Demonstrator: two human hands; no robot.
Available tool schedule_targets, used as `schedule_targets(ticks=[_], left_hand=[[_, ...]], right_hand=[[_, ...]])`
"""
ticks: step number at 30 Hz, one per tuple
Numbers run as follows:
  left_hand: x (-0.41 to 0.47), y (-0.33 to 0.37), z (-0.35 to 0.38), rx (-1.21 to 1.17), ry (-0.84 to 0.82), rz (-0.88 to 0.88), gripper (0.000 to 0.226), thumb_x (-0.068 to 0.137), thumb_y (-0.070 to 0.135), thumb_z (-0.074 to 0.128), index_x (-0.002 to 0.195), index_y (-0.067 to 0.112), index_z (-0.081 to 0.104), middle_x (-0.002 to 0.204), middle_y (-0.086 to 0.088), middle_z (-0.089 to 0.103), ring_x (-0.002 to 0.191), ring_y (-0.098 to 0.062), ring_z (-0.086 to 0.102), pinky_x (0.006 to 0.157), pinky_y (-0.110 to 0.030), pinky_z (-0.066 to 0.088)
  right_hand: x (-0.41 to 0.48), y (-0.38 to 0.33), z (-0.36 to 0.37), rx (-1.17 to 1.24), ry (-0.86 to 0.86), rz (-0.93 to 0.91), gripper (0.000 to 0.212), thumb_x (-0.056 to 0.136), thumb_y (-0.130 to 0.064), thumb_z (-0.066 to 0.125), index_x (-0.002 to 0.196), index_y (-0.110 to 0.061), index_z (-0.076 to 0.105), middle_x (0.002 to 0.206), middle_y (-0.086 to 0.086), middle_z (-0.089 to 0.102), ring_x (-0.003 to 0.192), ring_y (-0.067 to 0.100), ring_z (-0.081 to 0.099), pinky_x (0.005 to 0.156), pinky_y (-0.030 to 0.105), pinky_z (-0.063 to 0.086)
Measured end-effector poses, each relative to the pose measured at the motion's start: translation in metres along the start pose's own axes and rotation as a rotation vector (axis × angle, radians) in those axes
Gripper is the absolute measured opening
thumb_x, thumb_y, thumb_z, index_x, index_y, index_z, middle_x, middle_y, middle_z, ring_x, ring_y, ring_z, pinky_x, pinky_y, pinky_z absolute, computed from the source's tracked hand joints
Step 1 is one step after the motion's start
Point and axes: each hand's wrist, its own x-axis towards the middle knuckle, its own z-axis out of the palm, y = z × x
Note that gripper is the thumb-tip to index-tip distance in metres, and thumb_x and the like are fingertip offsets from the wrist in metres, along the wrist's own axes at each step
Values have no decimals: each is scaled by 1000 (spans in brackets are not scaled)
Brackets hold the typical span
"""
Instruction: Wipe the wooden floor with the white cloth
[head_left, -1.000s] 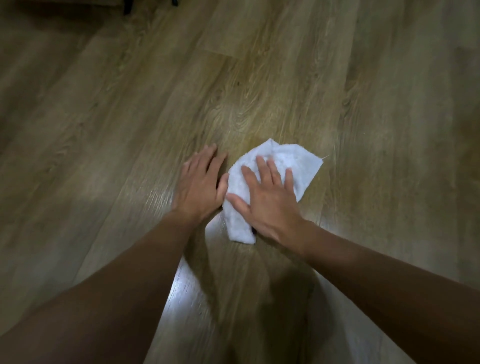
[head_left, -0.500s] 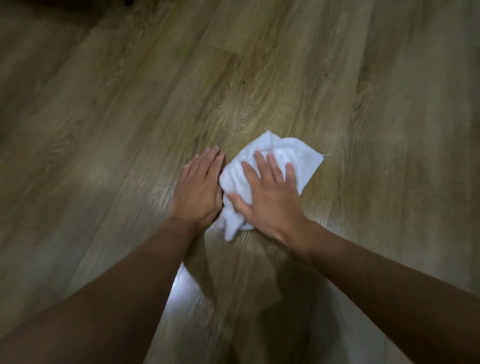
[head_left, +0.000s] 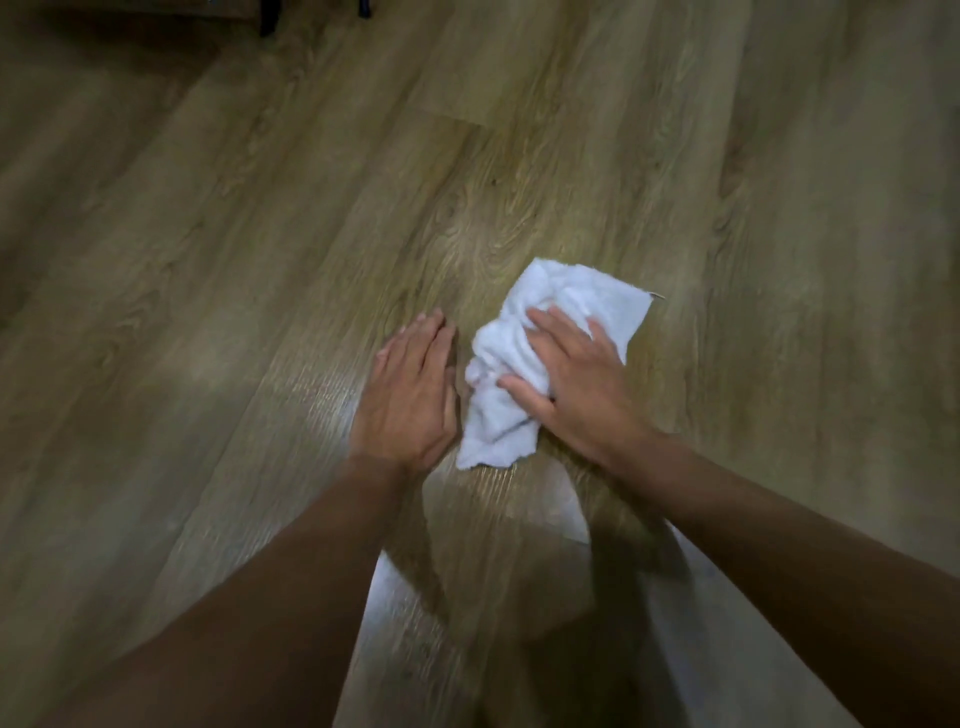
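A white cloth (head_left: 519, 395) lies bunched and wrinkled on the wooden floor (head_left: 260, 291). My right hand (head_left: 576, 387) presses flat on top of it, fingers spread and fairly straight, covering its right part. My left hand (head_left: 410, 395) rests flat on the bare floor just left of the cloth, fingers together and straight, close to the cloth's left edge. The cloth's far right corner sticks out beyond my right fingers.
Wood-grain planks run diagonally all around. A bright glare patch (head_left: 395, 597) shines on the floor between my forearms. Dark furniture legs (head_left: 267, 21) stand at the far top edge.
The cloth has bunched up more under my right hand and shifted slightly right. My left hand has stayed flat on the floor beside it.
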Motion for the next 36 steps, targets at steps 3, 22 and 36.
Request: schedule_targets(ticks=[3,22,36], left_hand=[[1,1,0,18,4,9,48,94,18,36,139,4,42,147,-13,40,137,-27,36,114,-41,26],[-2,0,-2,-106,63,-137,48,94,19,35,141,8,37,142,-11,42,129,-27,41,108,-44,34],[2,1,-4,-190,117,-223,61,86,9,42,146,4,30,139,-15,44,124,-31,45,101,-45,41]], right_hand=[[0,30,-17,-11,60,31,58,90,-56,39,120,-13,63,138,1,55,131,22,46,106,47,35],[82,15,-14,52,44,88,69,83,-67,38,120,-11,56,128,8,58,119,31,51,97,44,37],[101,9,-1,-28,47,21,67,92,-63,37,138,-15,47,141,5,51,135,22,41,103,42,29]])
